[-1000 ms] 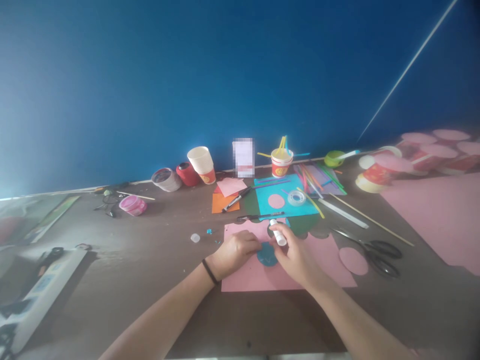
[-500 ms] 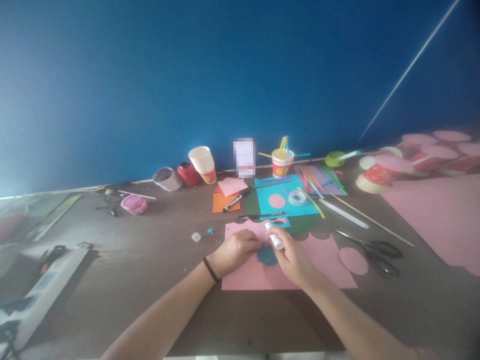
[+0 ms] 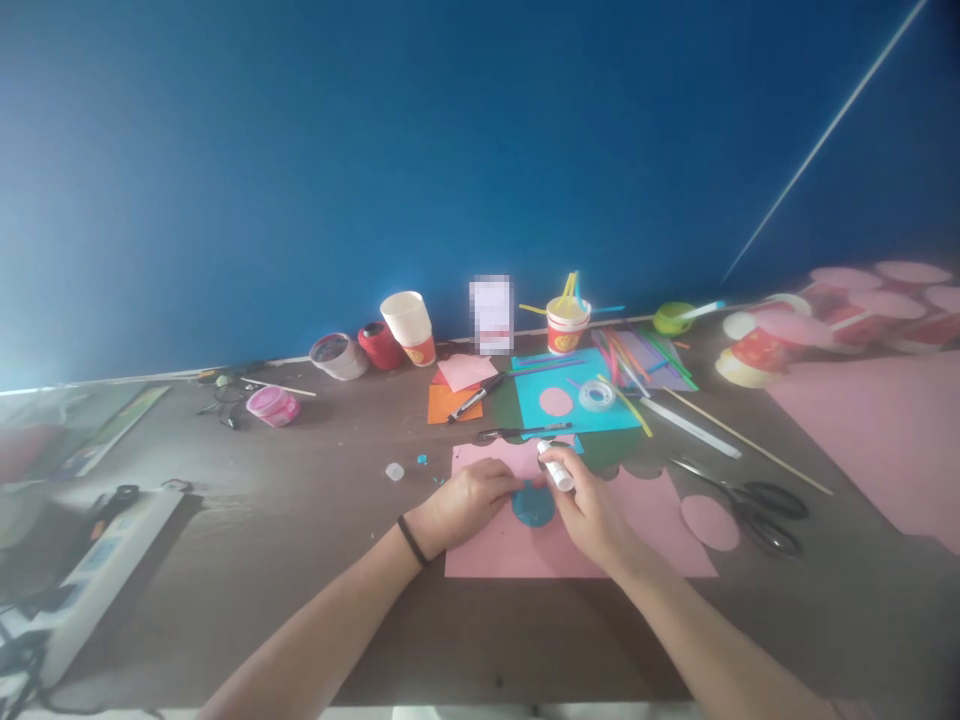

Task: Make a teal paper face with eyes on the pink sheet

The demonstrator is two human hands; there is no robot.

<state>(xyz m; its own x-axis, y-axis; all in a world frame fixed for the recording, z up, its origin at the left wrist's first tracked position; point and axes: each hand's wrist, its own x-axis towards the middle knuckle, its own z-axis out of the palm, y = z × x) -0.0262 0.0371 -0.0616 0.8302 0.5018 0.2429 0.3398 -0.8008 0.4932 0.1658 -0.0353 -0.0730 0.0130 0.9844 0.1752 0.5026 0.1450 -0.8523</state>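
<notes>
In my right hand (image 3: 596,510) is a white glue stick (image 3: 556,466), tilted over the work. My left hand (image 3: 474,497) has its fingers pinched at the upper left edge of a blue paper circle (image 3: 533,507). That circle is over a pink sheet of paper (image 3: 495,560) with rounded cutouts along its far edge. The tip of the glue stick and some of the fingertips are hard to make out. A small whitish cap (image 3: 394,471) lies left of the sheet.
Scissors (image 3: 761,500) and a pink paper circle (image 3: 710,523) lie to the right. Beyond the sheet are a pen (image 3: 517,432), a utility knife (image 3: 476,397), blue paper (image 3: 536,390) and a tape roll (image 3: 597,395). Paper cups (image 3: 568,335) stand by the wall. A power strip (image 3: 112,560) is at left.
The blue circle shows more fully and sits slightly further left. My right hand and the glue stick have shifted slightly right; the left hand has hardly moved.
</notes>
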